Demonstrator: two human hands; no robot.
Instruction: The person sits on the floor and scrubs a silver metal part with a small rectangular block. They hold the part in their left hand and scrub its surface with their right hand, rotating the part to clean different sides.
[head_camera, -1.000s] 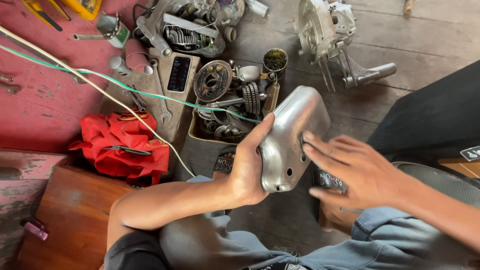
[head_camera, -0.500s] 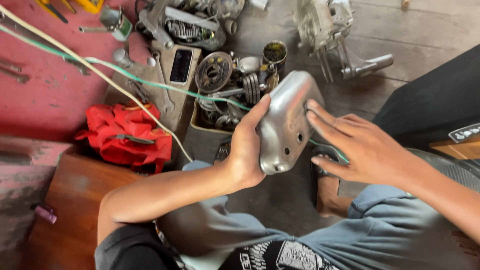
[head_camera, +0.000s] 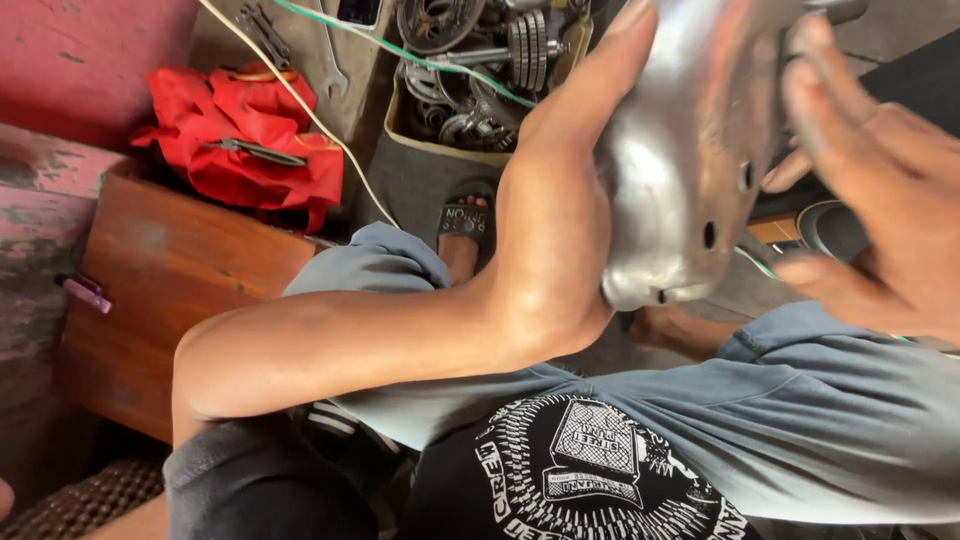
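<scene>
The silver engine cover now sits much closer and higher in view than before. The left hand grips its edge, while the right hand, fingers spread wide, rests against its other side.

We are in a small repair workshop, of the kind that deals with engines, and we take the open box of engine parts as our landmark. It is crammed with greasy gears, toothed wheels and round metal housings. Just left of the box, spanners lie on the floor, and a white cord and a green wire trail across it. Further left of the box, a red rag with pliers on it rests on a worn wooden bench. Right of the box, we see a bare cast-metal engine cover held up between two hands. Beyond the bench, left of the box, the red wall is scuffed and peeling.
</scene>
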